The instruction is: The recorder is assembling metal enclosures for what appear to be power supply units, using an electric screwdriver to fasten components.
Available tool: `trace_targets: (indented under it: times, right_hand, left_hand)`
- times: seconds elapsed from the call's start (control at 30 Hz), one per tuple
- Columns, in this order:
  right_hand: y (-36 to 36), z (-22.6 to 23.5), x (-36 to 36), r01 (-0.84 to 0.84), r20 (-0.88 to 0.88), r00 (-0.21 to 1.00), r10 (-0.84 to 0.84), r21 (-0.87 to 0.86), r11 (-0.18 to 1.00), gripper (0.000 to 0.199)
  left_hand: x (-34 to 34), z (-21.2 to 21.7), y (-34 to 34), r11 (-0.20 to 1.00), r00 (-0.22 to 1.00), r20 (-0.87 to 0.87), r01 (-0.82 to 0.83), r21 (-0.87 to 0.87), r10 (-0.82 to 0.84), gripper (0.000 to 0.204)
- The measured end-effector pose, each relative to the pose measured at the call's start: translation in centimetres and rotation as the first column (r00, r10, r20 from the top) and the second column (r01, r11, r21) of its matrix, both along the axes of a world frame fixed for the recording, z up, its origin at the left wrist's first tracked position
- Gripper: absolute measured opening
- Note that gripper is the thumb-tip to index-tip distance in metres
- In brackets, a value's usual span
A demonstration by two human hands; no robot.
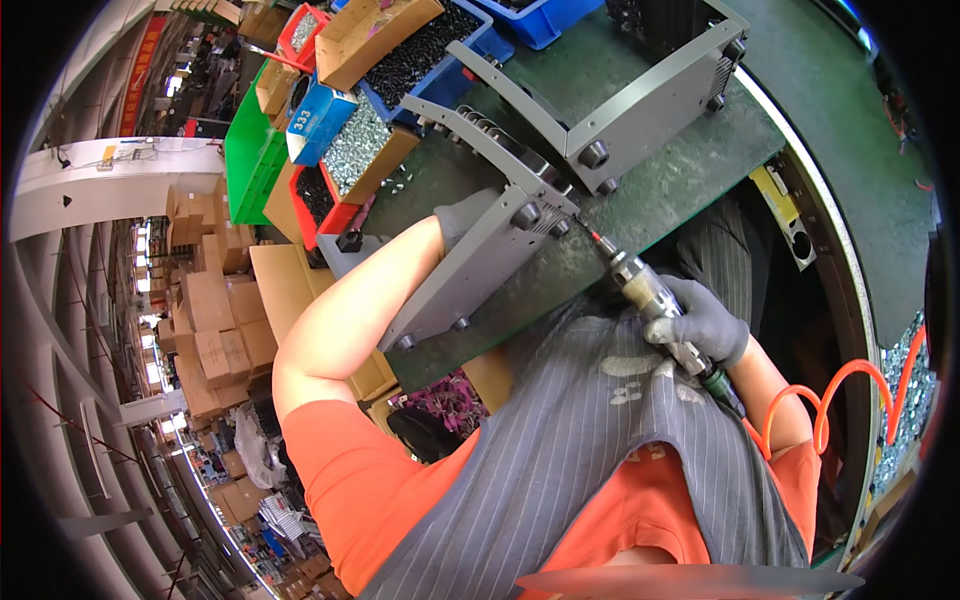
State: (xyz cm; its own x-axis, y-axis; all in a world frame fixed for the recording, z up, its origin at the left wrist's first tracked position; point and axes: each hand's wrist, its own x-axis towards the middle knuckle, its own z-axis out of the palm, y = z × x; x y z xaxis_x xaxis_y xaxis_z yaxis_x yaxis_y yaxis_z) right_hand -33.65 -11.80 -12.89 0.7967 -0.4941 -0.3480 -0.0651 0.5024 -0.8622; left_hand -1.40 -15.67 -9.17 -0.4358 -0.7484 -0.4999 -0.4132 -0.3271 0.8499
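Note:
In my right hand (700,322), gloved in grey, is a pneumatic screwdriver (648,290) with a metal body and an orange coiled air hose (822,400). Its bit points up and left, close to the end of a grey metal chassis (465,255); contact is unclear. That chassis stands tilted on the bench, with round black feet on its near side. My left hand (463,218), also gloved, reaches to its far side, where the panel hides the fingers. A second grey chassis (650,125) of similar shape stands to the right.
Along the back left of the green bench (730,150) are a blue bin (490,45) of black screws, a cardboard box (385,160) of silver screws and a red bin (303,205). Cardboard boxes (210,300) are stacked at the left. A yellow plate (775,200) sits at the right edge.

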Motion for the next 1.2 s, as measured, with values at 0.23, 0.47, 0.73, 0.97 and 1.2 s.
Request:
trace_targets:
  times: [0.23, 0.47, 0.73, 0.97, 1.2]
  right_hand:
    - [1.3, -0.3, 0.2, -0.013, -0.116, 0.993, -0.013, -0.221, 0.975, 0.051]
    - [0.9, 0.0, 0.7, -0.027, -0.106, 0.994, 0.009, -0.167, 0.986, 0.051]
    - [1.1, 0.8, -0.2, -0.012, -0.145, 0.989, -0.018, -0.199, 0.98, 0.06]
    - [1.0, 0.9, -1.0, -0.024, -0.155, 0.988, 0.014, -0.058, 0.998, 0.066]
    - [1.4, 2.5, -2.1, -0.023, -0.227, 0.973, -0.029, -0.223, 0.974, 0.068]
  left_hand:
    - [0.4, -1.8, 0.5, 0.935, 0.939, 0.23, 0.301, -0.185, -0.257, 0.036]
    - [0.4, -0.8, 0.1, 0.99, 0.99, 0.02, 0.138, 0.023, -0.139, 0.037]
    - [5.5, 8.2, -1.1, 0.819, 0.723, 0.654, 0.223, -0.528, 0.224, 0.03]
    - [25.3, 6.6, 2.4, 0.345, 0.234, 0.254, -0.62, -0.705, 0.939, 0.041]
    - [27.3, -3.0, 5.9, 0.514, -0.12, 0.513, -0.022, -0.857, 0.85, 0.05]
